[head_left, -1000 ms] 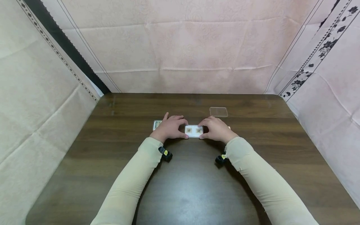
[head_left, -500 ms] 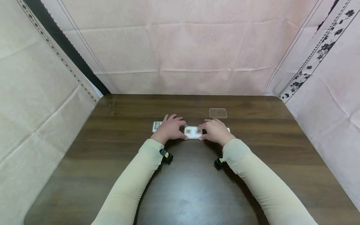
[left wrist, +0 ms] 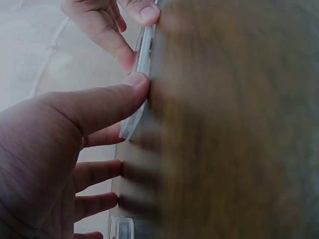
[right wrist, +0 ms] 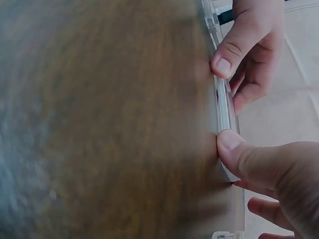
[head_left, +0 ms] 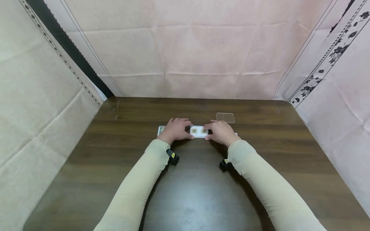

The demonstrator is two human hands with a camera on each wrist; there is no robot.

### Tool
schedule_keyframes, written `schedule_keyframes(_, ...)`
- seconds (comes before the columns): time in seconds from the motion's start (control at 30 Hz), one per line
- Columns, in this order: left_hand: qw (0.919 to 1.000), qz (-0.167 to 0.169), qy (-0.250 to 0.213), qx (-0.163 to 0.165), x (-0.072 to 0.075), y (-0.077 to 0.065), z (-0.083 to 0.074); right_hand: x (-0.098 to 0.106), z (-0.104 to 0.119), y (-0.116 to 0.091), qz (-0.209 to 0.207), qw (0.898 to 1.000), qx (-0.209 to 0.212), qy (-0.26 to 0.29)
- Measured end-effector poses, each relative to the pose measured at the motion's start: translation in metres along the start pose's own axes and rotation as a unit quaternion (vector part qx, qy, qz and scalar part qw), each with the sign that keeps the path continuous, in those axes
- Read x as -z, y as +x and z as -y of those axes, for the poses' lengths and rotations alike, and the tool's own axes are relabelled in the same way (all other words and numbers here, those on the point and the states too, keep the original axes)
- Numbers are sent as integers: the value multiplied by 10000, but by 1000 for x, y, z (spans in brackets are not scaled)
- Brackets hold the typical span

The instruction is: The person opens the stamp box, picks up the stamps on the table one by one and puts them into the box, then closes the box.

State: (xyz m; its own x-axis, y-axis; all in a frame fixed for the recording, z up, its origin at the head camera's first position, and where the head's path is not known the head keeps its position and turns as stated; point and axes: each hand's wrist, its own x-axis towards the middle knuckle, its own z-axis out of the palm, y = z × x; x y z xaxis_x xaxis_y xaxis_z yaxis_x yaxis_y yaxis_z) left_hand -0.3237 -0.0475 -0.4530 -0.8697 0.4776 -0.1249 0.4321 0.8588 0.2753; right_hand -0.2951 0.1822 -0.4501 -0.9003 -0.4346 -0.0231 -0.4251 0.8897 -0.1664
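Note:
A small flat clear plastic case (head_left: 199, 131) with a white insert and two little gold-toned squares lies between my hands in the head view. My left hand (head_left: 177, 130) pinches its left end between thumb and forefinger, the other fingers spread out behind. At the right end, the thumb and forefinger of my right hand (head_left: 222, 132) pinch it the same way. Seen edge-on in the left wrist view, the case (left wrist: 144, 52) looks thin, low over the tabletop; whether it touches the wood I cannot tell. The fingertips hide parts of both ends.
Beside my left hand lies a second clear case (head_left: 161, 129), partly hidden by that hand. A thin clear plastic lid-like piece (head_left: 225, 117) lies farther back. The corner of another clear piece (right wrist: 227, 235) shows near my right hand. The brown wooden table (head_left: 115, 154) meets cloth-covered walls.
Both hands keep their pinch on the case. The hands and case sit slightly farther up in the head view, nearer the back edge. The view itself also shifts a little.

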Motion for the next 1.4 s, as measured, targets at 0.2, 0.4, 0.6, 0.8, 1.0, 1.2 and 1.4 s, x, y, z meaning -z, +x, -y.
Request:
schedule_keyframes(0.2, 9999, -25, -114, 28, 2, -2, -2, 5, 4, 3, -100, 9996, -77, 248)
schedule_keyframes(0.4, 9999, -12, -161, 30, 2, -3, -2, 8, 4, 2, -41, 9990, -180, 418)
schedule_keyframes(0.6, 9998, 4, -204, -5, 0, -3, -1, 4, 0, 1, -63, 9990, -82, 438)
schedule_keyframes(0.8, 9997, 5, -234, -23, 0, -6, -1, 1, 0, -1, -45, 9983, -70, 573)
schedule_keyframes(1.0, 9998, 103, -142, 25, 5, -8, -6, 10, -8, -4, 62, 9954, -8, 960)
schedule_keyframes(1.2, 9999, 93, -39, 59, 15, -1, -17, 34, -34, -10, 73, 9914, -183, 1291)
schedule_keyframes(1.4, 9999, 24, 113, 28, 21, 22, -33, 47, -74, -10, -129, 9920, -505, 1149)
